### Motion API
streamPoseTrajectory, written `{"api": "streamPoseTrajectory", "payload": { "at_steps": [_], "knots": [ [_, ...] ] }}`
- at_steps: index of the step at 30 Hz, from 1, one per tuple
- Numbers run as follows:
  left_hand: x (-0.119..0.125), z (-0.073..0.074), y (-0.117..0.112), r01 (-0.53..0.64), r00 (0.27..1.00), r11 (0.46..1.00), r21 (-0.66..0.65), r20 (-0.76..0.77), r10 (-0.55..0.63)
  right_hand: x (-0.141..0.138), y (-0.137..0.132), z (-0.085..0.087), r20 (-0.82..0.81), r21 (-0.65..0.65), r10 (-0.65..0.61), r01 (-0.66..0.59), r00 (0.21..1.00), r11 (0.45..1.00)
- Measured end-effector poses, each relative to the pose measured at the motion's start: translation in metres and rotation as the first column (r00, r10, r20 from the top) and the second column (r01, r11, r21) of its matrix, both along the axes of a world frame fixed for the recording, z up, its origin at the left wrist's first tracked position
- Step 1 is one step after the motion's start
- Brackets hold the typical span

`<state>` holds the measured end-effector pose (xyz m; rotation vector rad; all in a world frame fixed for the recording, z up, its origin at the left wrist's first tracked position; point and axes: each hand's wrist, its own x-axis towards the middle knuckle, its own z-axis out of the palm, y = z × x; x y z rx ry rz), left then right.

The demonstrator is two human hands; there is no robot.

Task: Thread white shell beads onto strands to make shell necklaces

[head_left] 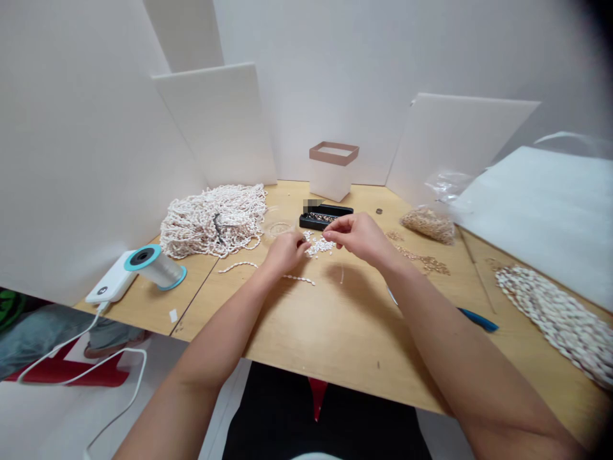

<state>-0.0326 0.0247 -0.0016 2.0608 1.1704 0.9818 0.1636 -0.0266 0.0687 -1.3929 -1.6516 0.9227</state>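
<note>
On the wooden table, my left hand is curled at the left edge of a loose pile of small white beads. Its fingertips are partly hidden, and what they grip is too small to name. Just right of the pile, my right hand is raised with thumb and forefinger pinched together; any thing between them is not clear. A short, thin whitish piece shows below it. A strand of white beads passes behind my left forearm. Beyond the pile, an open black case holds small dark and coppery pieces.
Bundled white bead strands lie left, near a spool of clear line and a white power bank. A white box stands behind. Rightward are gold-coloured pieces, a bagged heap, a blue-handled tool and shell-like strands.
</note>
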Motion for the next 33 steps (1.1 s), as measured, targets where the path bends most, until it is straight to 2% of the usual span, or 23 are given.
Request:
{"api": "streamPoseTrajectory", "payload": {
  "at_steps": [2,5,11,14,17,20,22,24,27,30,33],
  "knots": [
    [-0.003,-0.01,0.004,-0.058,0.991,0.998,-0.009,-0.123,0.057,0.0,0.002,-0.003,0.024,0.01,0.0,0.0,1.0,1.0],
    [-0.003,-0.017,0.006,-0.11,0.973,0.994,-0.026,-0.207,0.103,-0.004,0.003,-0.007,0.041,0.008,0.003,-0.004,0.999,1.0],
    [0.001,-0.015,0.006,-0.105,0.923,0.994,0.027,-0.369,0.108,-0.006,0.007,-0.017,0.021,-0.017,0.014,-0.013,1.0,1.0],
    [0.003,-0.014,0.006,-0.128,0.925,0.991,0.036,-0.357,0.132,-0.006,0.01,-0.025,0.007,-0.032,0.023,-0.023,1.0,0.999],
    [0.003,-0.011,0.005,-0.119,0.975,0.992,-0.032,-0.192,0.111,-0.008,0.011,-0.028,-0.084,-0.071,0.025,-0.031,0.996,0.997],
    [0.004,-0.004,0.004,0.007,0.99,0.975,-0.222,0.138,0.025,-0.013,0.009,-0.026,-0.198,-0.098,-0.006,-0.013,0.98,0.995],
    [0.006,0.002,0.003,0.155,0.911,0.912,-0.38,0.413,0.018,-0.017,0.007,-0.026,-0.252,-0.105,-0.031,0.005,0.967,0.994],
    [0.007,0.008,0.001,0.308,0.775,0.814,-0.492,0.626,0.085,-0.021,0.005,-0.027,-0.289,-0.108,-0.04,0.009,0.957,0.994],
    [0.007,0.013,-0.004,0.463,0.622,0.694,-0.552,0.76,0.19,-0.025,0.004,-0.029,-0.336,-0.083,-0.005,-0.024,0.942,0.996],
    [0.007,0.016,-0.006,0.524,0.564,0.651,-0.55,0.796,0.218,-0.027,0.002,-0.029,-0.379,-0.052,0.027,-0.05,0.925,0.997],
    [0.005,0.018,-0.007,0.537,0.542,0.659,-0.528,0.814,0.21,-0.029,0.0,-0.026,-0.406,-0.052,0.004,-0.028,0.914,0.998]
  ]
}}
